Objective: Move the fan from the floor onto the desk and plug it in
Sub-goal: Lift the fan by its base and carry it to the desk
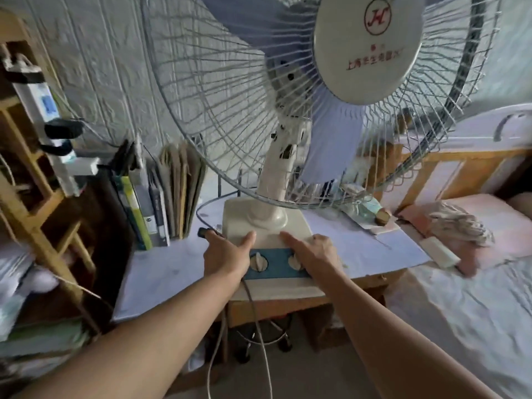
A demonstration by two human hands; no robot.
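Observation:
A big white table fan (pixel 276 174) with a wire cage and blue blades stands on the desk (pixel 172 272), its square base near the front edge. My left hand (pixel 227 254) grips the base's left side and my right hand (pixel 313 254) grips its right side, over the blue panel with two knobs. The fan's black plug (pixel 203 232) lies on the desk just left of the base, at my left fingertips. Its grey cord (pixel 259 326) hangs from the base's front down toward the floor.
A white power strip (pixel 49 119) with black plugs in it hangs on the wooden shelf at the left. Books and folders (pixel 161 203) stand at the desk's back left. A bed (pixel 460 298) with pink pillows borders the desk on the right. A stool sits under the desk.

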